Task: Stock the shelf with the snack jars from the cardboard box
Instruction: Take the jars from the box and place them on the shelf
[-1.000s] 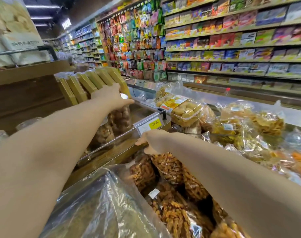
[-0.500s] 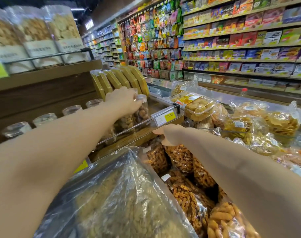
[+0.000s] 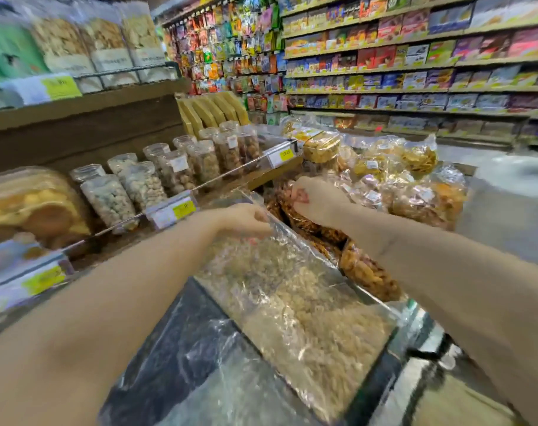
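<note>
Head view: snack jars (image 3: pixel 175 167) on wooden shelf (image 3: pixel 77 142), store shelving (image 3: pixel 415 87) beyond.

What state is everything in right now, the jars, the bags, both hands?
Snack jars: upright, lidded, in rows on the shelf.
Clear snack bag: full, lying in front.
Fried snack bags: piled together.
Left hand: fingers loosely curled at the clear bag's edge, grip unclear.
Right hand: above the fried snack bags, fingers hidden.

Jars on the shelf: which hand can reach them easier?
Probably the left. The left hand hangs nearest the jars; the right hand is farther over, above the snack bags.
</note>
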A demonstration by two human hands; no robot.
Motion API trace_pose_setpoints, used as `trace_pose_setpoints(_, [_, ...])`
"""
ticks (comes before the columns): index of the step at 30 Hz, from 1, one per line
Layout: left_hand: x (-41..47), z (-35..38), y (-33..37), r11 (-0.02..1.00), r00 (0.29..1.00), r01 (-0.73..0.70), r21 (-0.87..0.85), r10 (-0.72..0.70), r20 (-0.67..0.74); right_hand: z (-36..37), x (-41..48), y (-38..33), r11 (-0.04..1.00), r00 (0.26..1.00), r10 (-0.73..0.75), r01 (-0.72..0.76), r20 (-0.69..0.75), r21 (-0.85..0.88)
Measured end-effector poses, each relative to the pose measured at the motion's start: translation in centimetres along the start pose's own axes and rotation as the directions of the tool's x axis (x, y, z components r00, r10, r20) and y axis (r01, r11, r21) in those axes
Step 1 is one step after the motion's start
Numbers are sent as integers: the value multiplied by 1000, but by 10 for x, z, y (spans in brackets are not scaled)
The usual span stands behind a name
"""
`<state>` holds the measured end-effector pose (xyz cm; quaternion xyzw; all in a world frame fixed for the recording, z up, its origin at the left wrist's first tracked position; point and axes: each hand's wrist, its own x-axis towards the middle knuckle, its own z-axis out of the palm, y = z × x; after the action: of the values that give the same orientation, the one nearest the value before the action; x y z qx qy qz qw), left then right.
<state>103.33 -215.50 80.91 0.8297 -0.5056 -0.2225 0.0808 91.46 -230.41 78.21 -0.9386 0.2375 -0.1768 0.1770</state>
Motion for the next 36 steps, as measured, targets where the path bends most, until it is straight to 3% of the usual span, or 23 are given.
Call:
trace_pose_setpoints(3, [-30, 48, 16, 989, 990, -97, -115, 107, 91, 5, -75, -2, 994, 991, 26, -12, -132, 106])
trace_pose_setpoints(8, [-67, 132, 64, 968, 937, -190, -164, 228, 265, 6, -173, 11, 977, 971, 122, -81, -205, 197])
trace_pose_setpoints(10, [-80, 163, 86, 965, 906, -216, -152, 256, 336, -1, -210, 15, 968, 973, 158, -118, -171, 220])
trace_pose_setpoints(13, [-89, 214, 117, 965, 831, -229, -124, 260, 491, -9, -265, 27, 954, 971, 197, -158, -137, 255])
trace_pose_setpoints(16, [-89, 271, 148, 986, 759, -133, -99, 166, 630, -14, -320, 54, 945, 954, 252, -206, -164, 254])
trace_pose_setpoints(23, [-95, 407, 243, 986, 873, 8, -168, 75, 483, -50, -475, 161, 815, 845, 518, -442, -129, 375])
trace_pose_setpoints(27, [-99, 477, 300, 980, 919, -63, -191, 132, 372, -65, -557, 228, 722, 763, 644, -586, -50, 367])
trace_pose_setpoints(31, [-98, 529, 350, 947, 867, -24, -321, 180, 464, -70, -607, 299, 612, 649, 761, -728, 22, 309])
trace_pose_setpoints(36, [-68, 570, 381, 932, 836, 23, -361, 179, 518, -60, -612, 378, 478, 514, 858, -816, 28, 325])
